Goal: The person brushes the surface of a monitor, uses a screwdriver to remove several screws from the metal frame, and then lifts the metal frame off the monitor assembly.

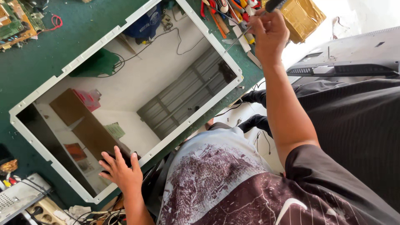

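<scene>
A large mirror-like panel in a white frame (125, 26) lies flat on the green workbench (50, 54), reflecting the room's ceiling and walls. My left hand (120, 170) rests spread on the panel's glossy face (137, 83) near its close edge. My right hand (268, 33) is raised over the far corner of the bench, closed around a screwdriver (250, 28) with a black handle; its thin shaft points down toward the panel's corner.
A pile of screwdrivers and pliers (227, 12) lies at the bench's far edge beside a yellow bag (302, 14). Circuit boards (16, 21) sit at the upper left. A power strip (41, 208) and cables are at lower left. A dark screen back cover (350, 58) lies right.
</scene>
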